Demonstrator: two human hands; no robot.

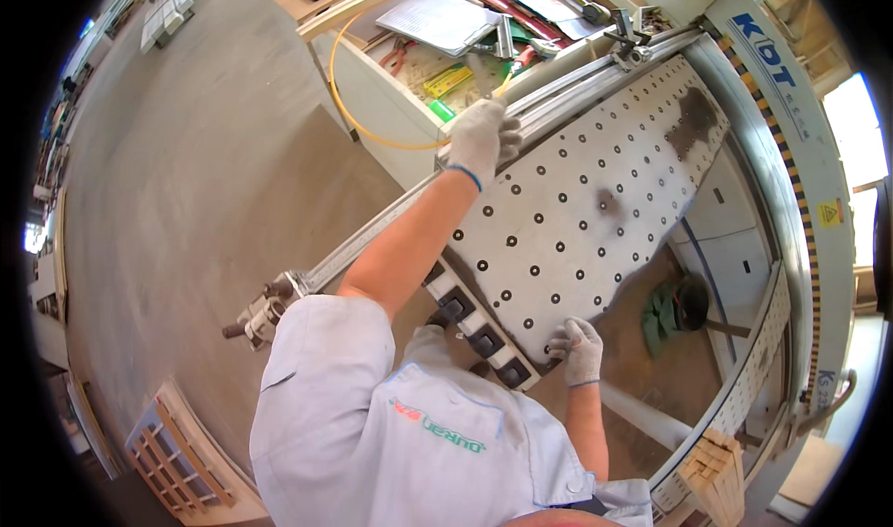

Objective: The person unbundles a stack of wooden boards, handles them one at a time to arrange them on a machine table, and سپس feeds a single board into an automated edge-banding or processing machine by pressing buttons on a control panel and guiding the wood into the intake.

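My gloved left hand [482, 139] reaches over the aluminum rail [567, 94] with its fingers curled on the end of a thin yellow hose [372, 134], which loops leftward. My gloved right hand [577, 350] is at the near corner of a long metal bed [586, 239] dotted with round inserts and dark stains, its fingers curled; whether they grip anything is hidden. A strip with black square pads [485, 343] runs along the bed's left end.
An open drawer holds a clipboard [433, 20], pliers and a yellow box [448, 81]. A large machine housing [800, 155] curves along the right, with wood blocks [712, 476] below. A bracket [275, 311] ends the rail at lower left; a wooden pallet [186, 457] lies on the floor.
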